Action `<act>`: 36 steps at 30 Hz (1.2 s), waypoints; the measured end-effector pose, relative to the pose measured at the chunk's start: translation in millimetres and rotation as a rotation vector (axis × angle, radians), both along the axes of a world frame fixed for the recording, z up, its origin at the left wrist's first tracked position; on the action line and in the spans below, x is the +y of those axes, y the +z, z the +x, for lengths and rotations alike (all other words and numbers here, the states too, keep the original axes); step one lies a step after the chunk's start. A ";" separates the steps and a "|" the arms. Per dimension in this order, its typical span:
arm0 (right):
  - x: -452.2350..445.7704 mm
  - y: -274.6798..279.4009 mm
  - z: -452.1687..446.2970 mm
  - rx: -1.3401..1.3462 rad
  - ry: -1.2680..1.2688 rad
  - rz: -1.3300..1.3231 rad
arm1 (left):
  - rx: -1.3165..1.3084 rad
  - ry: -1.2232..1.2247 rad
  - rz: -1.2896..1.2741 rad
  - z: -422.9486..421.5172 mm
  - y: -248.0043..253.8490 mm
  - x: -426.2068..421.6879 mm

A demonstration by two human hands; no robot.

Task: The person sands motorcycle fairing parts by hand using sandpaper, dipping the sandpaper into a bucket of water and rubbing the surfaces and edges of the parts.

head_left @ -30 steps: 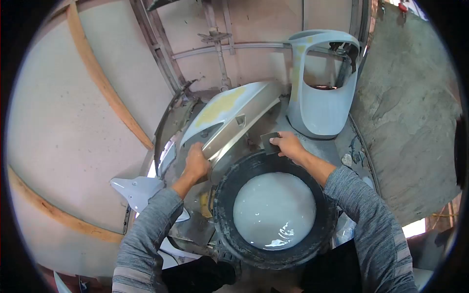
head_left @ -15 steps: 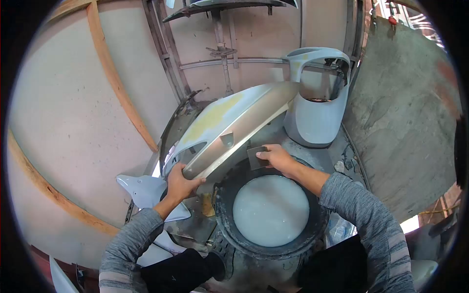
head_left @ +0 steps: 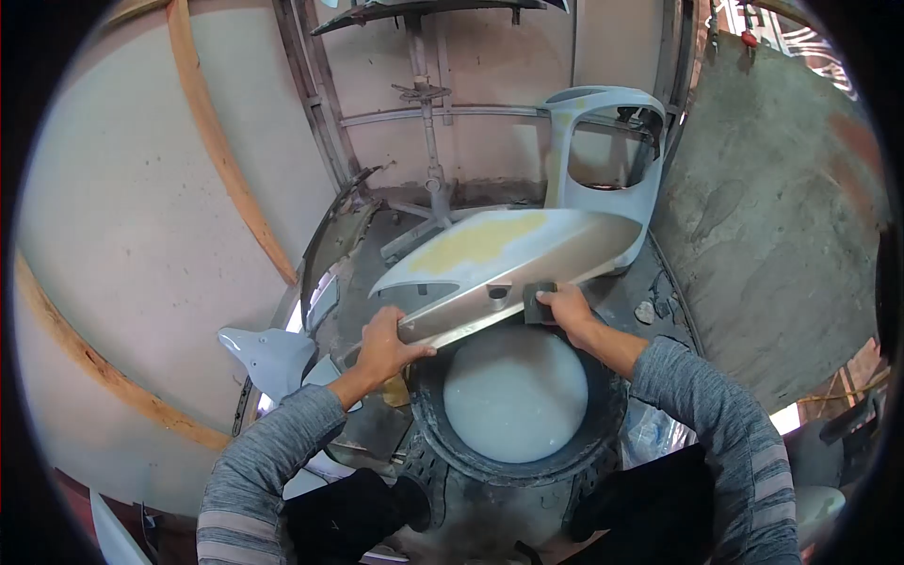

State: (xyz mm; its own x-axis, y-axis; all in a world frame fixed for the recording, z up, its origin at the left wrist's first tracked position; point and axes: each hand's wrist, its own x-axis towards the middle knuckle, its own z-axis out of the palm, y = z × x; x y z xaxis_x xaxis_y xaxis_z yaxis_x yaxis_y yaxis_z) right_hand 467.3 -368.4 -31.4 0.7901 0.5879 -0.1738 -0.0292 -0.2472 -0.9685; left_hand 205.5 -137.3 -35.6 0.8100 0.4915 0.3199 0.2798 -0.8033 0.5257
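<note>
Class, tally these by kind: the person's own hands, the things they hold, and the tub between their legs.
Hands: 2 (left hand, right hand)
Body panel: 1
Dark pad: 1
Black tub: 1
Total: 5

With our left hand [head_left: 384, 348] we grip the left end of a yellow-patched panel [head_left: 565, 247]; our right hand [head_left: 572, 317] holds a dark pad [head_left: 537, 308] against it, above a black tub [head_left: 508, 474] of whitish liquid [head_left: 516, 400].
</note>
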 end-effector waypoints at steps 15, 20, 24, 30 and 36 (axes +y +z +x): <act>-94.0 -105.6 -14.4 0.001 -0.172 -0.056 | 0.182 -0.188 -0.034 -4.2 -4.4 -69.6; -104.3 -100.2 -27.6 0.161 -0.128 -0.021 | 0.208 -0.221 -0.052 -2.2 -15.0 -67.3; -108.0 -113.1 -17.0 0.213 -0.120 0.061 | 0.333 -0.285 -0.106 14.8 -3.9 -64.7; -99.9 -116.7 -14.9 0.482 -0.255 0.265 | 0.313 -0.422 -0.280 29.5 -12.4 -55.0; -71.4 -56.2 -17.0 0.699 -0.377 0.594 | 0.240 -0.341 -0.314 18.0 -4.3 -102.1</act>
